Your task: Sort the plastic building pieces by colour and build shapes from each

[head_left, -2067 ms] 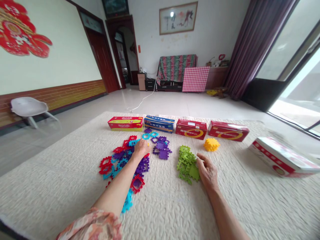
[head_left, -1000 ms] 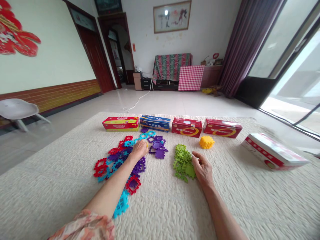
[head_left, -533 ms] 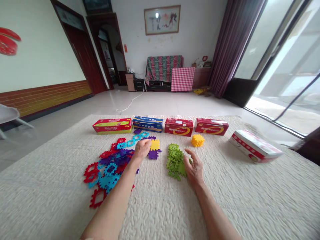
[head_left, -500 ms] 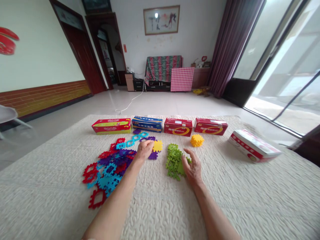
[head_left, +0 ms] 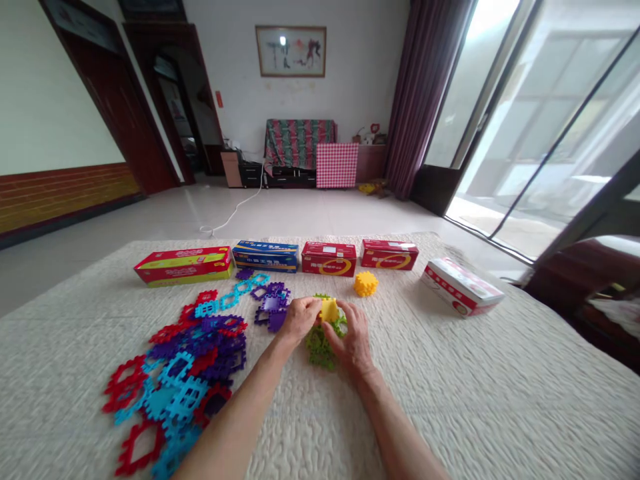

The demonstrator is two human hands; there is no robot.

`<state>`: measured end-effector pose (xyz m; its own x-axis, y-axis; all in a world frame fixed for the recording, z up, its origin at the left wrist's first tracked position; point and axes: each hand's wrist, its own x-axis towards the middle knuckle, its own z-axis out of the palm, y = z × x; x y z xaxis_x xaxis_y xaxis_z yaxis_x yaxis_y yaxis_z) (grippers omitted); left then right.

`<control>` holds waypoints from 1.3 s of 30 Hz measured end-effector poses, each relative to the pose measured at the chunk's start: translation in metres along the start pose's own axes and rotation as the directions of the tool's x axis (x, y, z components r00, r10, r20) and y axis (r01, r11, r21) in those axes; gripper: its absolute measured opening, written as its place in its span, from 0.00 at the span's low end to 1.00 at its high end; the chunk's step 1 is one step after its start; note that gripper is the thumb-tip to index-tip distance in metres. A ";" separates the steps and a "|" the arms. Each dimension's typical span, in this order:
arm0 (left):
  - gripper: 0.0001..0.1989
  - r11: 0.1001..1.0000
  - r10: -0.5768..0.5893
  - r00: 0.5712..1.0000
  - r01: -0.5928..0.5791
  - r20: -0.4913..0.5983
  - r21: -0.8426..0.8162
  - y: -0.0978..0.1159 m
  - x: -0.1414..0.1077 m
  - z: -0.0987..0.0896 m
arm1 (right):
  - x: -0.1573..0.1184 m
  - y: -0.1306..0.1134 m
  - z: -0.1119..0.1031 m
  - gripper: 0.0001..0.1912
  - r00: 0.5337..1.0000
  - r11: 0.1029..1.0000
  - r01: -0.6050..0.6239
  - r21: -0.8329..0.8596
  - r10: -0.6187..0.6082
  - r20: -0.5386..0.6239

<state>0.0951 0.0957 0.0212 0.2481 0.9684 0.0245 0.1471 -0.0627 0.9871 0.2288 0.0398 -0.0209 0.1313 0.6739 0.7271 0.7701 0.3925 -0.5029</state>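
Observation:
My left hand (head_left: 301,318) pinches the left edge of a yellow square interlocking piece (head_left: 329,310) with notched sides. My right hand (head_left: 354,337) has come to the same piece, its fingertips at the right edge and its thumb just below. Partly hidden beneath both hands lies a pile of green interlocking pieces (head_left: 320,351). Several purple pieces (head_left: 273,303) lie just left of my left hand. Beyond my right hand sits a small stack of yellow pieces (head_left: 366,284).
Red, blue and purple pieces form a wide heap (head_left: 185,370) at the left. A red-yellow box (head_left: 184,265), a blue box (head_left: 266,257) and two red boxes (head_left: 329,259) line the far side of the quilted cover (head_left: 300,427). A white-red box (head_left: 464,287) lies right.
My left hand has carried the yellow piece right, over the green pile. My right hand has moved in and closed toward the piece. The view has turned to the right.

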 end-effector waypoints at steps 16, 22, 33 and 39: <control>0.20 0.990 0.122 0.987 -0.113 -0.107 0.086 0.003 0.046 -0.002 | 0.025 0.036 -0.014 0.22 0.966 0.996 -0.086 0.004 0.085 -0.246; 0.20 0.996 0.080 0.980 -0.073 -0.183 0.042 -0.009 0.054 -0.021 | 0.064 0.082 -0.034 0.20 0.976 0.981 -0.120 -0.150 0.089 -0.200; 0.17 0.990 0.092 0.978 -0.070 -0.187 0.122 -0.019 0.062 -0.027 | 0.086 0.099 -0.027 0.20 0.991 0.945 -0.127 -0.302 0.131 -0.007; 0.17 0.974 0.098 0.981 -0.059 -0.170 0.219 -0.018 0.060 -0.025 | 0.066 0.079 -0.034 0.20 0.994 0.981 -0.045 -0.188 0.025 -0.108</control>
<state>0.0836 0.1607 0.0085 0.0951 0.9845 0.1476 0.3378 -0.1714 0.9255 0.3202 0.0940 0.0033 0.2168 0.6120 0.7605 0.8669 0.2376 -0.4383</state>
